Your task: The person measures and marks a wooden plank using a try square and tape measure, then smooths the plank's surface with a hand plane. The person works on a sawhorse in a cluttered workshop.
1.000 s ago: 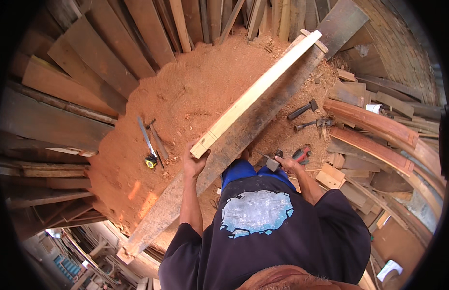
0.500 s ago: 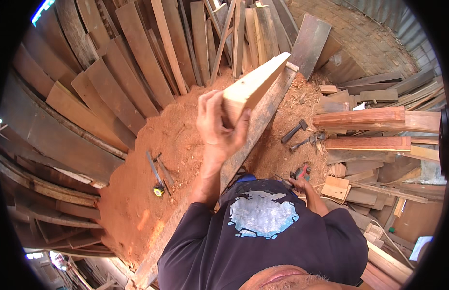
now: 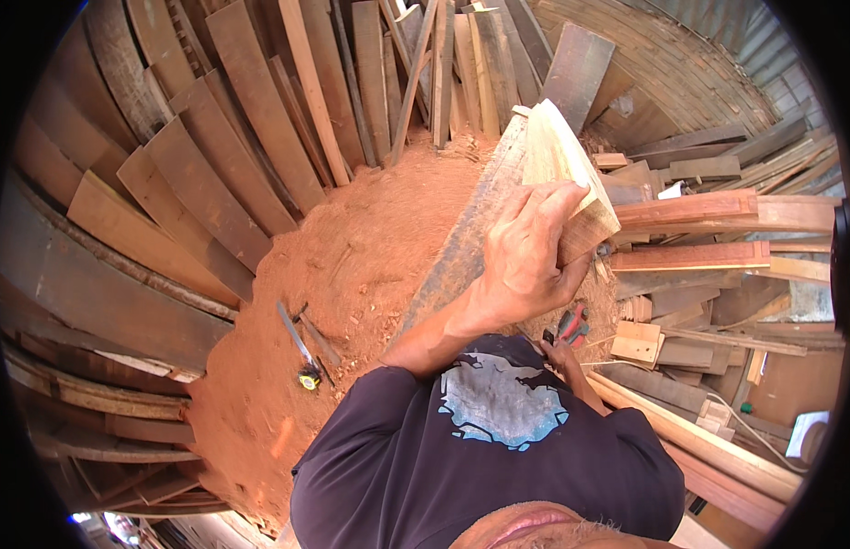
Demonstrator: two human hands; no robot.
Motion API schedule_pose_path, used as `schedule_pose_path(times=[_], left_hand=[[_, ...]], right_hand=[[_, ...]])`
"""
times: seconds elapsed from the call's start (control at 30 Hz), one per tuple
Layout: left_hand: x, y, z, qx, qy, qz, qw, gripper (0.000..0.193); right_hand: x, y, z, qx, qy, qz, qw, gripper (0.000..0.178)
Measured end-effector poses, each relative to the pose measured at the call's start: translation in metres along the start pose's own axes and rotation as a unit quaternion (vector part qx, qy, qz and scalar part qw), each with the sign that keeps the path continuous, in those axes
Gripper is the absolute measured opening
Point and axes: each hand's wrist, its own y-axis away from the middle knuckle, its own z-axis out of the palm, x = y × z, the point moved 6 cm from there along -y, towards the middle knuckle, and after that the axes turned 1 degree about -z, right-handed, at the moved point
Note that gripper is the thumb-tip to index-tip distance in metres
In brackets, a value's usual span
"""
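My left hand is closed round one end of a pale wood block, thumb on one side and fingers on the other. The block is tilted over a long, worn plank that runs away from me; I cannot tell if they touch. Low beside my body, my right hand is wrapped round a red and dark hand tool. The tool's exact kind is unclear, as much of it is hidden by the hand and shirt.
Reddish sawdust covers the ground. A yellow tape measure lies left beside a long metal blade. Tall boards lean around the far and left sides. Reddish timbers and offcuts are stacked at the right.
My left hand has swung right with the wood block, and the block has turned. It now covers the hammer on the ground. My right hand has shifted slightly, still gripping the tool.
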Motion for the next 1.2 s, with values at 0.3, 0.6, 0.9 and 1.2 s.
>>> schedule_pose_path(times=[0.3, 0.6, 0.9, 1.2], left_hand=[[-0.012, -0.010, -0.001, 0.006, -0.005, 0.012, 1.000, 0.074], [-0.014, -0.004, -0.006, -0.011, 0.011, 0.006, 1.000, 0.076], [-0.012, -0.002, -0.013, -0.023, 0.009, 0.001, 1.000, 0.073], [-0.018, -0.011, -0.016, 0.008, -0.025, 0.036, 0.999, 0.085]], right_hand=[[0.007, 0.024, -0.004, -0.048, 0.042, 0.078, 0.995, 0.066], [0.021, 0.028, 0.000, -0.037, -0.028, 0.090, 0.995, 0.071], [-0.037, 0.040, 0.003, 0.013, -0.046, -0.016, 0.999, 0.053], [-0.016, 0.025, 0.006, 0.021, -0.047, -0.011, 0.999, 0.056]])
